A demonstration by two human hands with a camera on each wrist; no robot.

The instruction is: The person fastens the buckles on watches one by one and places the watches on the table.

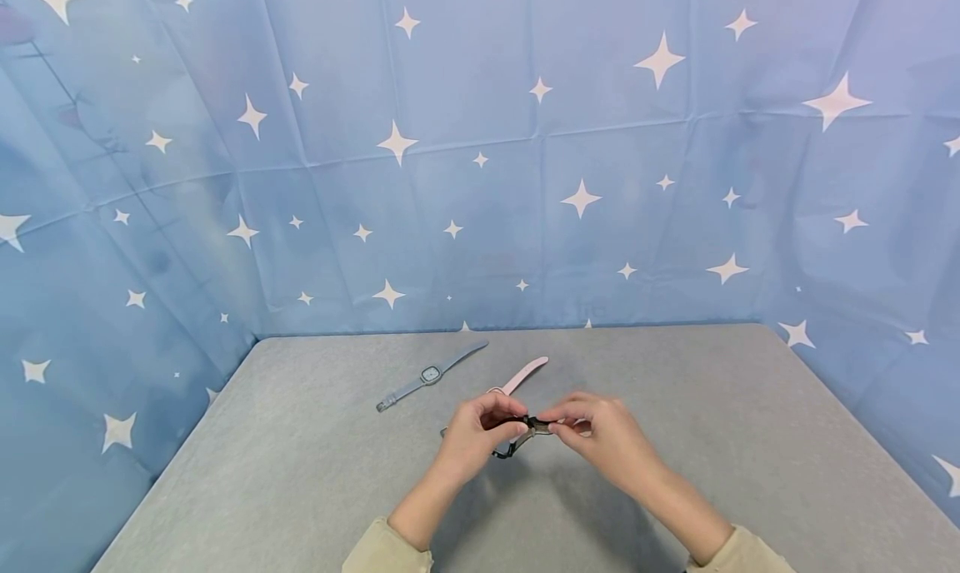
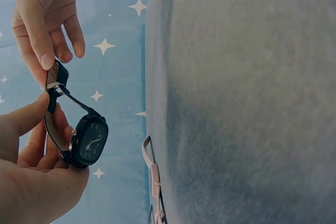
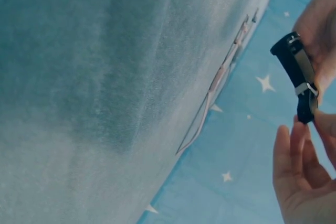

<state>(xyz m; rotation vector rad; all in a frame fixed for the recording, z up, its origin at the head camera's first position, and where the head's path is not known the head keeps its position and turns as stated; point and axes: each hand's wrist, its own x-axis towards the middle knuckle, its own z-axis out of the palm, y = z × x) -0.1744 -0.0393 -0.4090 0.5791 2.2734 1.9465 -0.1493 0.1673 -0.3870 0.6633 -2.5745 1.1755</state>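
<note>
Above the table, both hands hold a black wristwatch [image 2: 90,141] whose strap is looped round through a silver buckle [image 3: 306,88]. My left hand [image 1: 471,433] pinches the strap close to the buckle, thumb on one side and fingers on the other. At the strap's end, my right hand [image 1: 606,433] grips the tip between thumb and fingers. The dial with pale numerals faces outward in the left wrist view. Seen from the head, fingers cover much of the watch. Behind the left hand lies a pink watch [image 1: 525,376], partly hidden by it.
A light blue watch [image 1: 431,376] lies stretched out on the grey table [image 1: 750,440], farther back and to the left. Blue star-patterned cloth [image 1: 480,206] hangs behind the table's back edge and along both sides.
</note>
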